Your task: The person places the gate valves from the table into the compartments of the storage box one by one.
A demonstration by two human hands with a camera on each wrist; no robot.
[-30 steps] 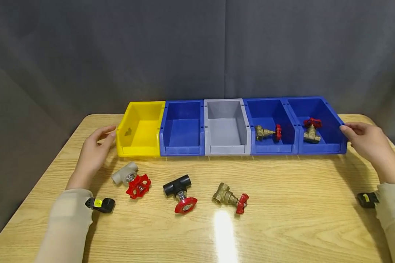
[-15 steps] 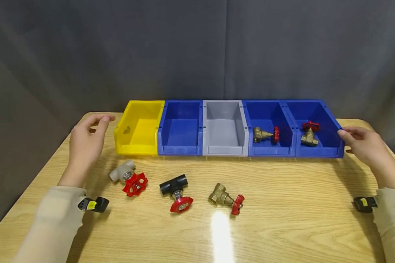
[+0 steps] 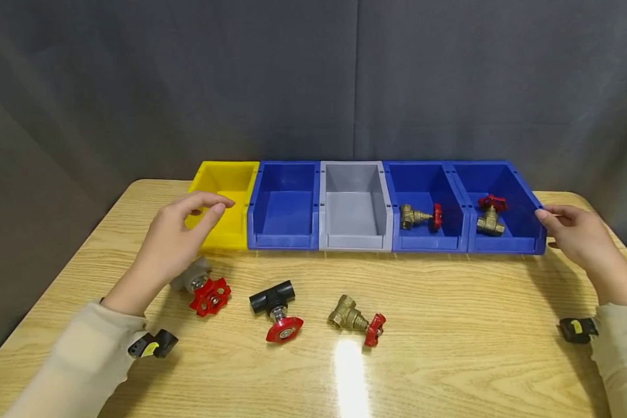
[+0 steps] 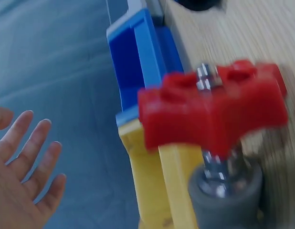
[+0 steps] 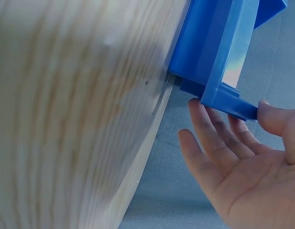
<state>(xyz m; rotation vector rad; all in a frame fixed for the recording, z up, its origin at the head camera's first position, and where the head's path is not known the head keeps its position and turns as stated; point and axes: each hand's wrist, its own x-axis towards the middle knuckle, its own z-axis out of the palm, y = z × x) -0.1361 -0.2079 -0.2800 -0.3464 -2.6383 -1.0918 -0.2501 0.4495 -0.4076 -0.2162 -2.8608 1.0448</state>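
End blue bin (image 3: 505, 245) sitting at two o'clock from the loose brass valve (image 3: 346, 314); right hand (image 3: 580, 237) pinching its outer rim (image 5: 229, 105) between thumb and fingers. Left hand (image 3: 173, 241) hovering near ten o'clock before the yellow bin (image 3: 233, 234), thumb and fingers apart, holding nothing. Bin's looking light, stiff, smooth, possibly slippery, hardly fragile; inner valve (image 3: 490, 223) probably adding weight. Thick outer rim seemingly offering the surest hold.
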